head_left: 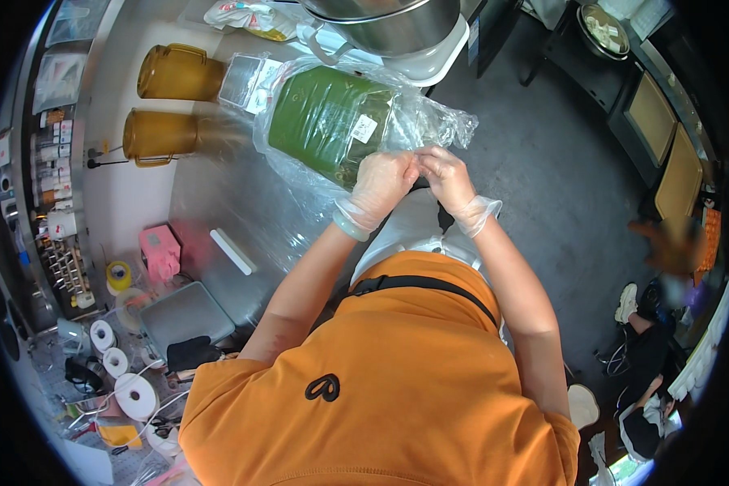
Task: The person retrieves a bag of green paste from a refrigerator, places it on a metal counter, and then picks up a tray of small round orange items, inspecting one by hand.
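Note:
Both my hands wear thin see-through gloves and meet just in front of the steel counter's edge. My left hand [381, 188] is closed, its fingertips pressed against those of my right hand [449, 185], which is also closed in a pinch. What lies between the fingers is too small to make out. Just beyond them, a large green block-like thing [320, 117] lies inside a see-through plastic bag [445, 125]. It carries a small white label [364, 129]. The bag's loose, crumpled end reaches out to the right, above my right hand.
Two amber pitchers [185, 71] lie left of the bag beside a see-through container [240, 81]. A big metal pot [389, 24] stands at the back. On the counter [219, 190] are a pink dispenser [160, 253] and a white bar [233, 251]. Another person [652, 405] is at the lower right.

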A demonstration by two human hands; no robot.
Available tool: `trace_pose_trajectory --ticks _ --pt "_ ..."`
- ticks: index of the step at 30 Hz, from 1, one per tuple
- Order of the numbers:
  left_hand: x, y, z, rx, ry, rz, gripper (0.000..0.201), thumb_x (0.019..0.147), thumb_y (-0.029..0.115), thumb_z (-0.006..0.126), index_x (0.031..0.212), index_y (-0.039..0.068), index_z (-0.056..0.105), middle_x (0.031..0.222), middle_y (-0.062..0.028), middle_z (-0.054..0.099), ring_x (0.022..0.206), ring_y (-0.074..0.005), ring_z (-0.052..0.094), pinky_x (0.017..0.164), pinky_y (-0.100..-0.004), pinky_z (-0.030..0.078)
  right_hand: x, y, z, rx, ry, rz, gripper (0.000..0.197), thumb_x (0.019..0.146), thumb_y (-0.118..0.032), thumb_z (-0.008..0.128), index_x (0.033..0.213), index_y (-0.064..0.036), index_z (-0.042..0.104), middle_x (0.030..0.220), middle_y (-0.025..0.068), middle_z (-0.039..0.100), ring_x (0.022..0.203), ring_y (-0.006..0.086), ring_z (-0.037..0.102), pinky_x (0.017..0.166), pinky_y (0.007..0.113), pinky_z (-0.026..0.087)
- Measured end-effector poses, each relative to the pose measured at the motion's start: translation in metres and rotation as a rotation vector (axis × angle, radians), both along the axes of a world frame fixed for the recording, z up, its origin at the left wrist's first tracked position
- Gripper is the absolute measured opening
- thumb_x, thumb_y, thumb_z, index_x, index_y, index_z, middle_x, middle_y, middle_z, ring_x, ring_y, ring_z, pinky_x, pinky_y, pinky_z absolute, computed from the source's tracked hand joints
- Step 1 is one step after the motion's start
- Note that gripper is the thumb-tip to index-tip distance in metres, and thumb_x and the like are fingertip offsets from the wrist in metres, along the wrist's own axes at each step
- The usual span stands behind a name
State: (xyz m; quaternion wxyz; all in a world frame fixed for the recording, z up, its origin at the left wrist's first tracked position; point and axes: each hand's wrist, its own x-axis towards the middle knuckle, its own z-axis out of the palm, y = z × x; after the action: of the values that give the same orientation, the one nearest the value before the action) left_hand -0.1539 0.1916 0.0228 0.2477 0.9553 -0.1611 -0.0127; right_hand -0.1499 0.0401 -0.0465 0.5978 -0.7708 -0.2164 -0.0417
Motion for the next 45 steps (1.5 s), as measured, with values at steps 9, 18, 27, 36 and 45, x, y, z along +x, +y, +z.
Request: trace_pose_trajectory --ticks 9,18,27,36,45 --pt "-0.001 -0.004 -0.002 0.095 -0.078 -0.054 0.012 0.078 0.012 0.061 0.070 0.005 0.056 0.063 -0.0148 0.058 0.059 -0.0348 0.059 0.056 -0.0437 0.047 -0.004 -0.004 0.000 -0.052 -0.005 -0.020 0.014 0.078 0.005 0.062 0.092 0.0018 0.065 0.106 0.0151 0.063 0.095 0.0339 0.062 0.081 0.036 0.052" --pt "-0.001 -0.004 0.000 0.103 -0.087 -0.032 0.012 0.079 0.013 0.061 0.071 0.005 0.057 0.062 -0.0150 0.059 0.058 -0.0342 0.059 0.055 -0.0438 0.047 -0.006 -0.007 0.022 -0.059 0.024 -0.062 0.022 0.079 0.004 0.059 0.100 0.0014 0.065 0.111 0.0167 0.064 0.100 0.0344 0.061 0.087 0.038 0.050" --pt "-0.003 0.004 0.011 0.050 -0.114 0.026 0.011 0.078 0.010 0.062 0.070 0.003 0.059 0.071 -0.0137 0.060 0.065 -0.0332 0.059 0.063 -0.0420 0.048 -0.014 -0.002 0.035 0.029 0.028 -0.499 0.035 0.082 -0.005 0.064 0.116 0.0008 0.054 0.088 0.0123 0.058 0.080 0.0270 0.060 0.076 0.035 0.050" --pt "0.001 0.028 0.025 -0.144 -0.134 0.164 0.007 0.078 0.003 0.060 0.081 -0.003 0.064 0.097 -0.0140 0.065 0.074 -0.0313 0.063 0.068 -0.0368 0.050 0.026 0.038 0.031 0.357 0.635 -0.306 0.031 0.083 -0.001 0.057 0.113 0.0046 0.055 0.073 0.0066 0.061 0.058 0.0134 0.061 0.055 0.026 0.049" --pt "0.004 0.071 0.043 -0.094 -0.097 0.359 0.011 0.086 0.008 0.059 0.087 -0.002 0.063 0.081 -0.0149 0.059 0.070 -0.0307 0.059 0.063 -0.0359 0.047 0.071 0.121 0.048 0.458 0.712 -0.213 0.026 0.079 -0.003 0.060 0.104 0.0016 0.052 0.073 0.0099 0.061 0.056 0.0159 0.060 0.052 0.028 0.048"
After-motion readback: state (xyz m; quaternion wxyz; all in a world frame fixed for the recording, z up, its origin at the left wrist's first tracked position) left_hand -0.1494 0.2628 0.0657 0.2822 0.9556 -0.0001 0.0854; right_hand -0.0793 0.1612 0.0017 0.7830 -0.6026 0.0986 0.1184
